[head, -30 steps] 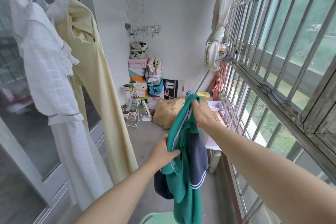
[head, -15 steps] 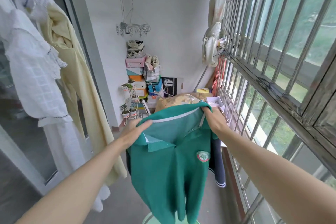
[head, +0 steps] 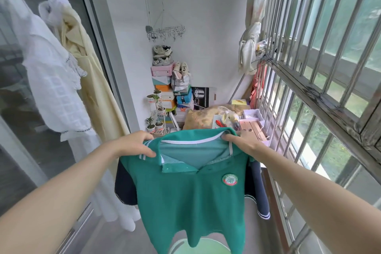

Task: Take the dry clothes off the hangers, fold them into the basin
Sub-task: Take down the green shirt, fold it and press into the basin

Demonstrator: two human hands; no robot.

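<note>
Head view: a narrow balcony, seen from above the 2 arms.
Green polo shirt (head: pixel 185 202): held up in the near middle, front side to the camera, collar on top, round badge on its right chest, dark navy sleeves hanging at both sides.
Left hand (head: pixel 134 143): fingers curled over the left shoulder of the shirt, beside the collar, and gripping it.
Right hand (head: pixel 241 140): fingers closed on the right shoulder of the shirt, holding the cloth.
Basin (head: pixel 206 247): pale green, on the floor at the near edge, under the hem of the shirt and partly hidden by it.
White dress (head: pixel 51 80): hanging at the left.
Yellow garment (head: pixel 97 88): hanging just behind the white dress, touching it.
Shoe boxes (head: pixel 165 88): stacked at the far wall.
Window bars (head: pixel 309 68): along the right side.
</note>
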